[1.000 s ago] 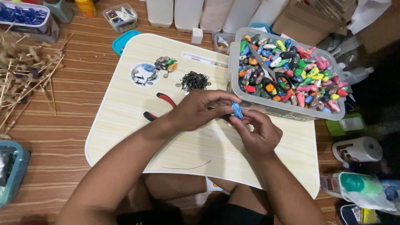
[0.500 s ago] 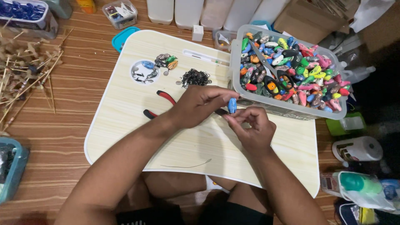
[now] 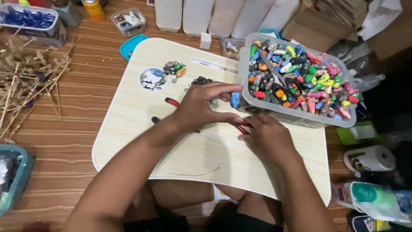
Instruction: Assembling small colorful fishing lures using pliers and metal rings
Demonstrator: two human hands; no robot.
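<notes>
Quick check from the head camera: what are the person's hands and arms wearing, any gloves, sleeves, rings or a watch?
Both arms are bare up to the bottom edge of the picture, with no sleeves in view. The left hand and the right hand are ungloved. No watch, bracelet or ring shows on either, though some fingers are partly hidden.

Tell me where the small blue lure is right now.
In the head view, the blue lure is pinched in the left hand over the lap table, just left of the clear bin of coloured lures, above the right hand.
</notes>
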